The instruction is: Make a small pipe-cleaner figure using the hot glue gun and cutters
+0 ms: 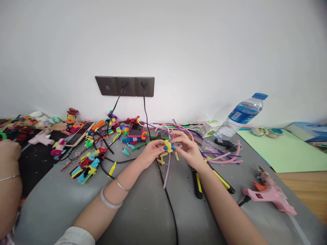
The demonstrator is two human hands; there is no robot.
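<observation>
The yellow pipe-cleaner piece [168, 145] is short and fuzzy, bent into a knot around a long lilac pipe-cleaner stem [167, 172] that hangs limp toward you. Both sit below the socket panel [125, 86], a little to its right and well toward you from it. More fuzzy stems [224, 157] in pink, purple and green lie tangled below and right of the panel. A glossy pink glue gun [268, 195] lies far to the panel's lower right, and a clear plastic water bottle [241, 115] with a blue cap is to its right.

The counter [143, 211] is matte grey, flecked with pale spots, and it meets a plain white wall [204, 51]. The dark panel on that wall has 3 plates, 2 of them with black cables [145, 109] plugged in.

Your left hand [150, 153] and right hand [189, 149] meet below the panel. The fingers of both pinch the yellow piece from either side, blue nails showing.
</observation>
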